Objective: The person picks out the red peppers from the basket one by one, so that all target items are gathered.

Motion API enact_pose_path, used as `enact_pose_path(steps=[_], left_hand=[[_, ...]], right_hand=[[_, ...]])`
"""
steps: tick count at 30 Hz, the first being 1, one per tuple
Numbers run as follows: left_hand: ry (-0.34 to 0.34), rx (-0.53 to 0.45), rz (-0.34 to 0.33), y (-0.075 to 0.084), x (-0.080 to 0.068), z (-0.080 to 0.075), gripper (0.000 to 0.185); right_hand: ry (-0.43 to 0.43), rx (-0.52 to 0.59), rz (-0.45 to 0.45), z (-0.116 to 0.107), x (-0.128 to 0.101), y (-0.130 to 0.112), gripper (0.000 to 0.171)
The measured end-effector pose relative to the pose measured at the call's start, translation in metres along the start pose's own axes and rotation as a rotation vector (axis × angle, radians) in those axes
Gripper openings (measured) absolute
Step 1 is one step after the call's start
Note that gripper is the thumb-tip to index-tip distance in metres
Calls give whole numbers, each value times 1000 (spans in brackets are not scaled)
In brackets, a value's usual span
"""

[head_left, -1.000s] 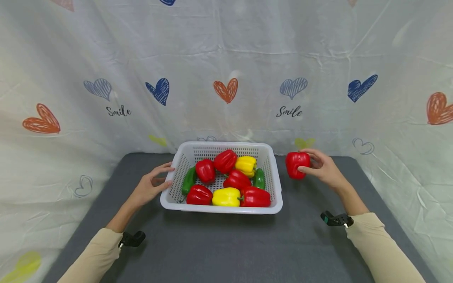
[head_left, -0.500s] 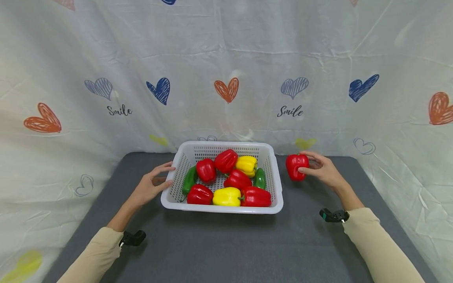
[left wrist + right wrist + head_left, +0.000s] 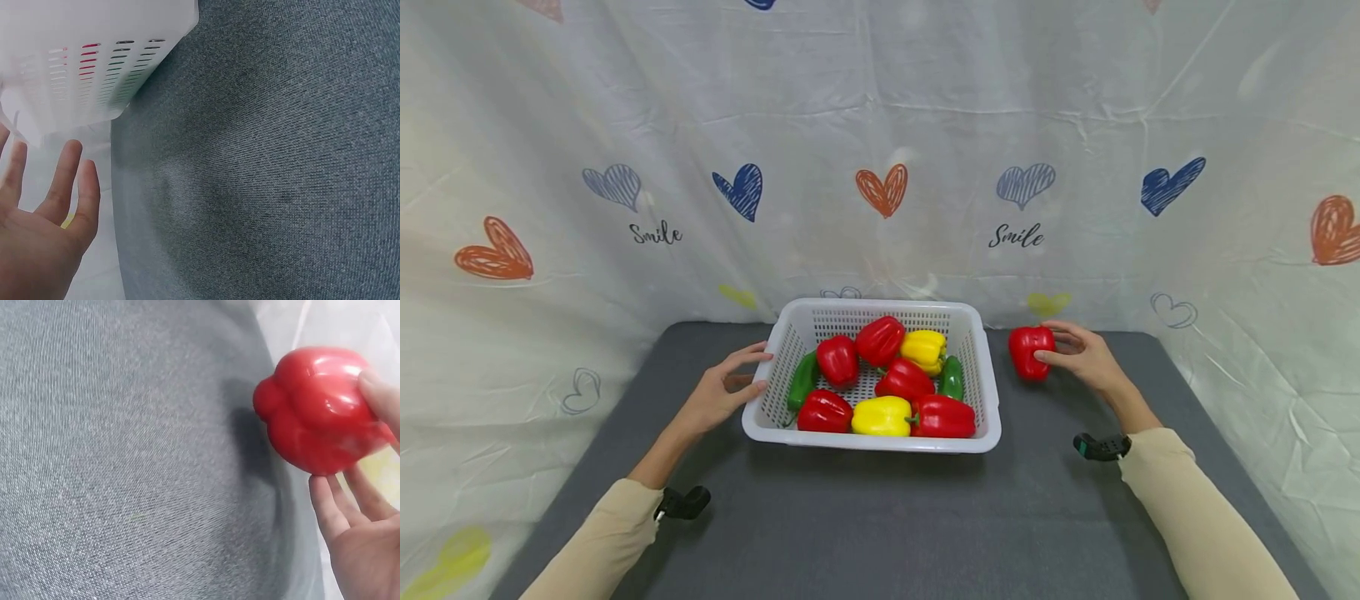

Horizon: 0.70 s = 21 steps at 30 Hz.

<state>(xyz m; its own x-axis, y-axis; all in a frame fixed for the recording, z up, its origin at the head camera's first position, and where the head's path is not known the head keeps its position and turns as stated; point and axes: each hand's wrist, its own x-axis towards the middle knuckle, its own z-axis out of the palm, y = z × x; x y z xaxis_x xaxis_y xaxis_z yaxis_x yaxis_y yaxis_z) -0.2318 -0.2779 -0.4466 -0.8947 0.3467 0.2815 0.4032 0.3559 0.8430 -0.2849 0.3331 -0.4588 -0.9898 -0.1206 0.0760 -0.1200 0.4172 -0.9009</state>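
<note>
Red pepper (image 3: 1031, 351) on the mat, pinched in right hand (image 3: 1086, 358); left hand (image 3: 718, 398) spread beside the basket (image 3: 760, 408).

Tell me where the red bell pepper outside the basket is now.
Head view: the red bell pepper sits right of the white plastic basket, held by the right hand.

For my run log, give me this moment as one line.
right hand: grips red pepper on table, right of basket | left hand: open at basket's left wall

Head: high, forward-down, whole table (image 3: 880, 517).
Left wrist: close beside basket (image 3: 94, 56).
Right wrist: close on red pepper (image 3: 319, 409), shared with head.
</note>
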Motion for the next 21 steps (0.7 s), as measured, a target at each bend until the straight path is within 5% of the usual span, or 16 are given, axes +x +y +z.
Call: enact_pose_path(steps=[21], left_hand=[[3, 19, 36, -2, 1, 0, 47]], right_hand=[[25, -21, -16, -4, 1, 12, 64]])
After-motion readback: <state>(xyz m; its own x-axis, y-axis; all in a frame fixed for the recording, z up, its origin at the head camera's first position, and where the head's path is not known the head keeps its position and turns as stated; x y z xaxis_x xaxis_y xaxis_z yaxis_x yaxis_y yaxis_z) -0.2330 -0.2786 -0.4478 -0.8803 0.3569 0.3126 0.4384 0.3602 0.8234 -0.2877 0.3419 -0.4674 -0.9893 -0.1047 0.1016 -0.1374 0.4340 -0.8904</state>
